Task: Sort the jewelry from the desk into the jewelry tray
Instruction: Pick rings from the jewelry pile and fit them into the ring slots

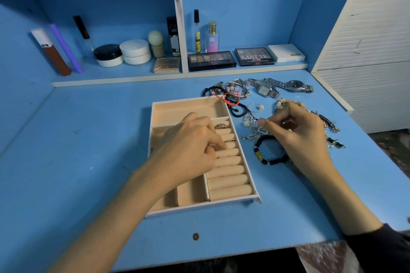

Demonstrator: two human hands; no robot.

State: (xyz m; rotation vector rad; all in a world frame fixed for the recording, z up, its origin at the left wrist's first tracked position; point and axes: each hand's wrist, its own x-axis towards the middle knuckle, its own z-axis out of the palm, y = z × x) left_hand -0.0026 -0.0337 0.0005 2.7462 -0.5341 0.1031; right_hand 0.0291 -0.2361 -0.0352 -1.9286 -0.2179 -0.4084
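A beige jewelry tray (188, 106) lies on the blue desk, with ring rolls down its right side. One chunky ring (220, 126) and a thin gold ring (230, 140) sit between the upper rolls. My left hand (190, 148) is over the tray, its curled fingertips pressing at the rolls beside the thin ring. My right hand (297, 131) hovers over the jewelry pile (253, 126) right of the tray, thumb and forefinger pinched together; what they hold is too small to tell. A black bead bracelet (266, 157) lies under the wrist.
Two silver watches (281, 86), bead bracelets (235, 91) and red and black cords (233, 104) lie behind the tray. Makeup palettes (211, 60), perfume bottles (211, 36) and jars (134, 51) line the low shelf at the back. A white cabinet (366, 51) stands to the right.
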